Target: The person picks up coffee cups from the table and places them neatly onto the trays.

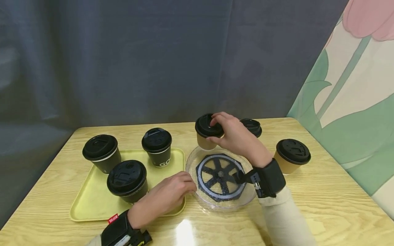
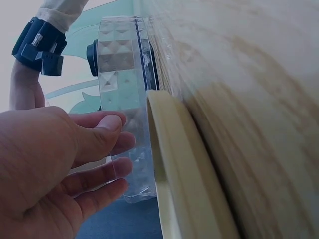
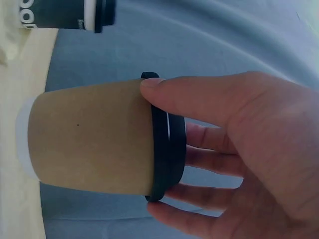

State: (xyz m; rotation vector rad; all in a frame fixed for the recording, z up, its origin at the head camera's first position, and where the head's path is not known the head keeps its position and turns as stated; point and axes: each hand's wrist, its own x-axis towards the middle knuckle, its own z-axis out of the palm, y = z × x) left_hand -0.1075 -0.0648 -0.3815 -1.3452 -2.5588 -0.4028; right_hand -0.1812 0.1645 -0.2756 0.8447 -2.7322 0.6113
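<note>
My right hand [image 1: 235,138] grips a brown paper cup [image 3: 89,139] by its black lid [image 1: 204,124], thumb on one side and fingers on the other. The cup is upright at the far edge of a clear round plastic turntable [image 1: 243,204] with a dark spoked wheel pattern. Whether its base touches anything I cannot tell. At the turntable's left rim, my left hand [image 1: 169,191] pinches the clear wall [image 2: 117,64], thumb outside and fingertips seen through the plastic. Part of the spoked wheel is hidden by the right wrist strap.
A yellow tray [image 1: 92,201] at left bears dark lidded cups [image 1: 158,147], [image 1: 127,181], one cup [image 1: 103,153] at its back-left corner. Right of the turntable stands another brown cup [image 1: 290,157]. One black lid [image 1: 252,126] shows behind my right hand. A dark curtain [image 1: 154,68] hangs behind.
</note>
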